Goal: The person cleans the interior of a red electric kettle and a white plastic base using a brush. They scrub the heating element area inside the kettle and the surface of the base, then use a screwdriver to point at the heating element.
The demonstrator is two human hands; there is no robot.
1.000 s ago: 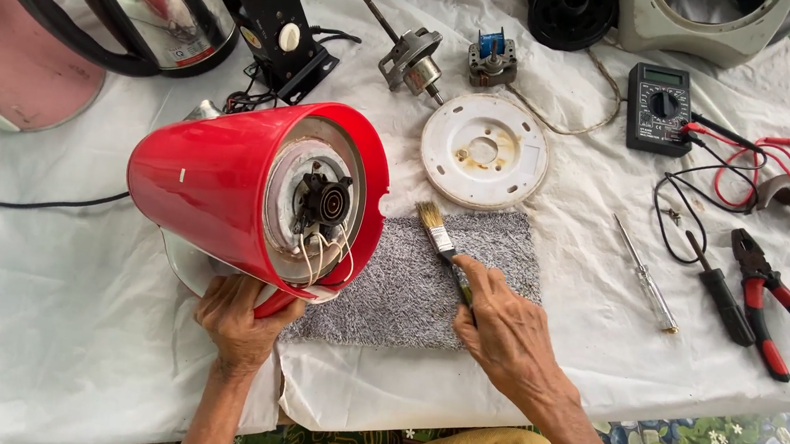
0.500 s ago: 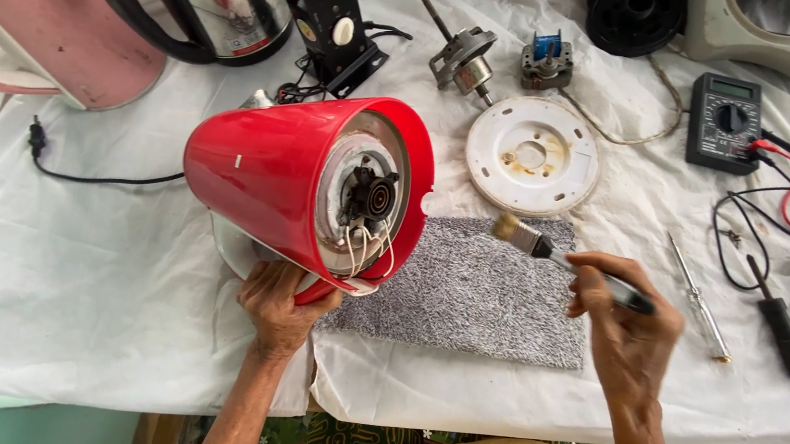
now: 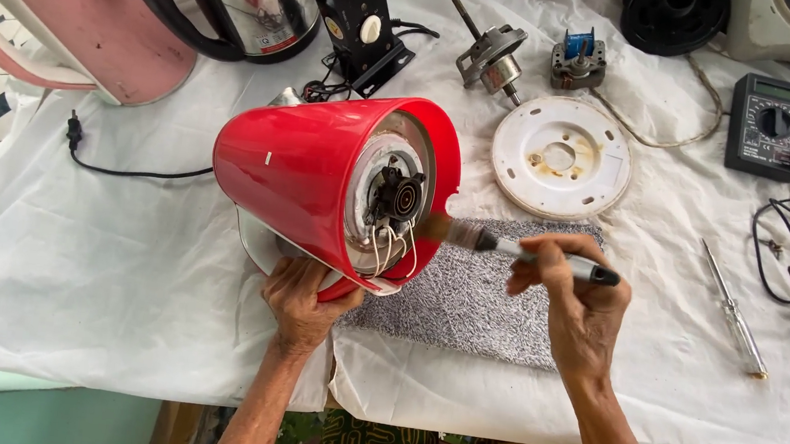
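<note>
The left hand (image 3: 302, 302) grips the red kettle (image 3: 322, 181) from below, fingers partly hidden. The right hand (image 3: 573, 302) pinches a brush (image 3: 508, 246), bristles at the kettle's open base; bare cloth (image 3: 101, 261) lies left.

Table w/ white cloth (image 3: 101, 261): grey mat (image 3: 474, 307), white disc (image 3: 561, 157), multimeter (image 3: 767, 127), screwdriver (image 3: 734, 309), small motor (image 3: 490, 55).

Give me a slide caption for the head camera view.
Left hand steadies a tipped red kettle while the right hand brushes its open base with a paintbrush.

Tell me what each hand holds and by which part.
Right hand holds a small brush by its handle; left hand steadies the red kettle at its lower edge.
</note>
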